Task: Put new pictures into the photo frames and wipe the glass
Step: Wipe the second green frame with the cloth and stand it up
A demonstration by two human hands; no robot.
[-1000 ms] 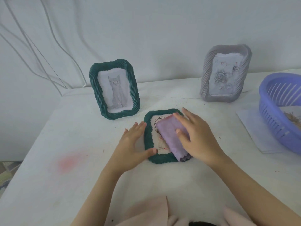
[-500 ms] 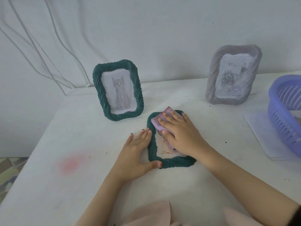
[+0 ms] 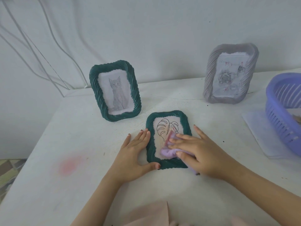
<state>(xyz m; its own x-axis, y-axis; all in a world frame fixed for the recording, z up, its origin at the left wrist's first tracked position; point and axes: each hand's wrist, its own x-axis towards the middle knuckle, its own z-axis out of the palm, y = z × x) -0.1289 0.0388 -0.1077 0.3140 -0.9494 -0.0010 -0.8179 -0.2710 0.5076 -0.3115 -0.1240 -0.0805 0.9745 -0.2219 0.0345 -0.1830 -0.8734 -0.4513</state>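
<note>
A dark green photo frame [image 3: 168, 117] with a leaf drawing lies flat on the white table [image 3: 81, 144]. My right hand [image 3: 200, 150] presses a purple cloth [image 3: 167, 151] onto the lower part of its glass, fingers straight and blurred by motion. My left hand [image 3: 135, 154] rests flat against the frame's left edge, thumb at its lower left corner. A second green frame [image 3: 114, 91] with a cat picture stands upright behind on the left. A grey frame [image 3: 230, 74] with a rose picture stands at the back right.
A purple plastic basket [image 3: 280, 108] sits at the right edge on a sheet of white paper [image 3: 255, 128]. White cables [image 3: 48, 54] hang along the wall at the back left. A faint pink stain [image 3: 68, 163] marks the table near its left edge.
My right hand slid the cloth from the top of the flat frame's glass down to its lower part, uncovering the leaf drawing. My left hand stays against the frame's left side.
</note>
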